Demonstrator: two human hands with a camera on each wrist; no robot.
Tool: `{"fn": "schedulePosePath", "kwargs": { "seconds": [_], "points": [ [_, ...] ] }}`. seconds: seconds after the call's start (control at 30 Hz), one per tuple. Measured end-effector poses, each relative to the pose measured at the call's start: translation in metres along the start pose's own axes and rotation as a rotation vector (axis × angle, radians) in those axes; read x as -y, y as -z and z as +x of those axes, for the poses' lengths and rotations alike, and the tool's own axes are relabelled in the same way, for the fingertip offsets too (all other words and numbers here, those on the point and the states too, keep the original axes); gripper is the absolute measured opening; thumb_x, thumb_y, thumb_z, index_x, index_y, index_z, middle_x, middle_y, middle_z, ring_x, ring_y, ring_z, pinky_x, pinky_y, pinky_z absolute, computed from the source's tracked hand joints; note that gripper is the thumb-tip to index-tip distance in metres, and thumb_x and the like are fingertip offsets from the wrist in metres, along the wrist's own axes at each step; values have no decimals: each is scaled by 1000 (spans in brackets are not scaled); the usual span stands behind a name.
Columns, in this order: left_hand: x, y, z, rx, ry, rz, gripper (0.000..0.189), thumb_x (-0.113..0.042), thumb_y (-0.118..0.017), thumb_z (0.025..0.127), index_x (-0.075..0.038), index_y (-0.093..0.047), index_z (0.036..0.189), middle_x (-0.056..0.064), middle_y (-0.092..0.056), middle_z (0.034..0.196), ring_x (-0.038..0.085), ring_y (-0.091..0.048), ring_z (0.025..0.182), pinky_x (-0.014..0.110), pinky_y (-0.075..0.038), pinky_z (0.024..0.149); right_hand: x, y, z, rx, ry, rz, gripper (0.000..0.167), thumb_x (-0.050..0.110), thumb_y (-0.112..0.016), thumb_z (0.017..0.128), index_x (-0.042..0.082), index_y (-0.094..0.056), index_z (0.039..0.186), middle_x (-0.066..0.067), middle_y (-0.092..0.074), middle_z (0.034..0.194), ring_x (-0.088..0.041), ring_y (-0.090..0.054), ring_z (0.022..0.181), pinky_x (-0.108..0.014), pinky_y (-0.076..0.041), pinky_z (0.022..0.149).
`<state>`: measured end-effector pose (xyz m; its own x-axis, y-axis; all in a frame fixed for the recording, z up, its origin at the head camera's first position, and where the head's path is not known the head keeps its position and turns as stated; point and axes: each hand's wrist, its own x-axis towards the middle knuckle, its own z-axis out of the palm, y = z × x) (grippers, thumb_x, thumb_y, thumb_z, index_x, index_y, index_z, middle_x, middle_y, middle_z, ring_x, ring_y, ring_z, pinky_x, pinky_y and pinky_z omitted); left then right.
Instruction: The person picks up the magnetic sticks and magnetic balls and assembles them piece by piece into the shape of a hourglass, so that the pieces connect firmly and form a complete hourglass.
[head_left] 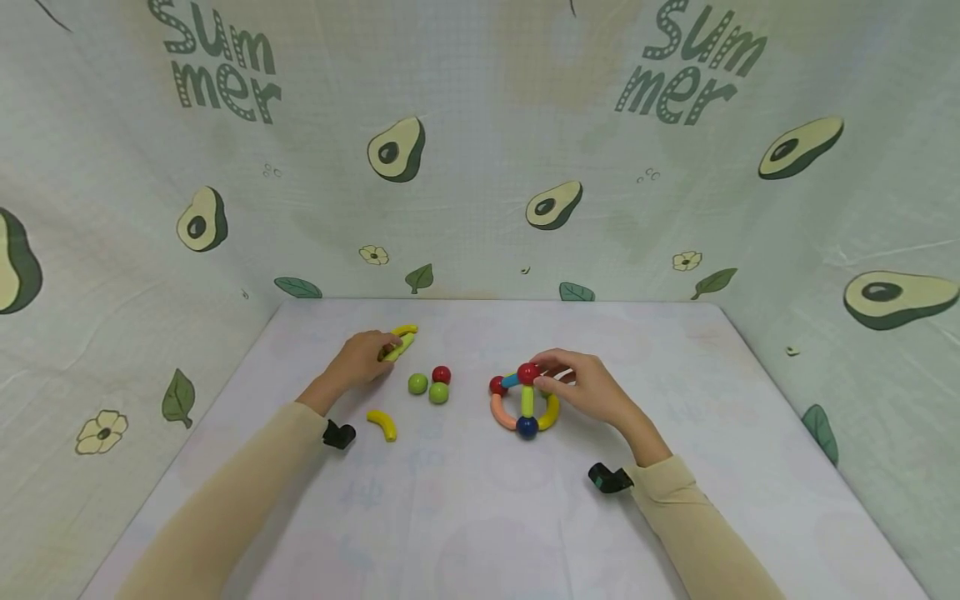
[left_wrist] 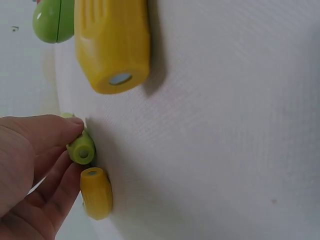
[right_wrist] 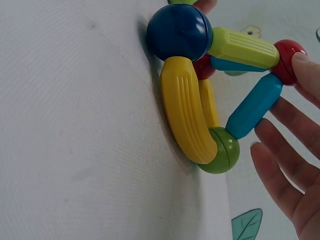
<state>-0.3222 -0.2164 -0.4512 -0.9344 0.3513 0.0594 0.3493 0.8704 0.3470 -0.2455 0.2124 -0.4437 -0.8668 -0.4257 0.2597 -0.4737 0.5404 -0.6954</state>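
Observation:
My left hand (head_left: 365, 357) pinches a light green magnetic rod (left_wrist: 82, 149) between thumb and fingers, low over the table. A yellow curved rod (left_wrist: 96, 194) lies right beside it, near the fingertips. My right hand (head_left: 588, 387) holds the red ball (head_left: 528, 373) at the top of a ball-and-rod frame, thumb on its near side. Below that ball, a green rod (right_wrist: 244, 48) runs to a dark blue ball (head_left: 527, 427), and a blue rod (right_wrist: 255, 106) to a green ball (right_wrist: 223, 151). Curved yellow (right_wrist: 186, 112) and pink (head_left: 501, 412) rods form its base on the table.
Between the hands sit two green balls (head_left: 417, 383) and a loose red ball (head_left: 442, 374). Another yellow curved rod (head_left: 382, 424) lies nearer, right of the left wrist's black camera (head_left: 339, 434). The white table (head_left: 465, 517) meets a printed cloth (head_left: 465, 250) behind.

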Motion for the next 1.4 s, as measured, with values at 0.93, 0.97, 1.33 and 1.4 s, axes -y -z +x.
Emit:
{"fn": "schedulePosePath", "kwargs": {
  "seconds": [0.93, 0.97, 1.33, 1.4],
  "points": [
    [-12, 3, -10, 32, -114, -81, 40, -4, -71, 101, -8, -68, 140, 10, -70, 119, 27, -65, 106, 48, -57, 97, 0, 1, -2, -2, 1, -3, 30, 24, -77, 100, 18, -72, 129, 4, -75, 119, -18, -69, 106, -43, -61, 91],
    [-15, 4, -10, 13, -127, -85, 39, -4, -71, 101, -7, -69, 139, 10, -69, 118, 27, -65, 105, 47, -58, 96, 0, 1, -2, -2, 1, -3, 30, 24, -77, 100, 18, -72, 129, 4, -75, 119, -18, -69, 106, -44, -61, 91],
    [-30, 9, -7, -39, -121, -168, 34, -6, -70, 103, -9, -69, 137, 10, -69, 125, 27, -65, 109, 46, -58, 101, 0, 0, -1, 2, -8, -9, 30, 25, -77, 101, 18, -72, 130, 4, -75, 119, -18, -69, 106, -42, -61, 92],
    [-29, 7, -7, -42, -102, -175, 35, -6, -69, 103, -8, -67, 138, 10, -70, 125, 27, -64, 109, 47, -57, 102, 0, 0, -1, 4, -6, -7, 30, 25, -77, 101, 18, -71, 130, 4, -75, 120, -18, -69, 107, -42, -61, 92]
  ]
}}
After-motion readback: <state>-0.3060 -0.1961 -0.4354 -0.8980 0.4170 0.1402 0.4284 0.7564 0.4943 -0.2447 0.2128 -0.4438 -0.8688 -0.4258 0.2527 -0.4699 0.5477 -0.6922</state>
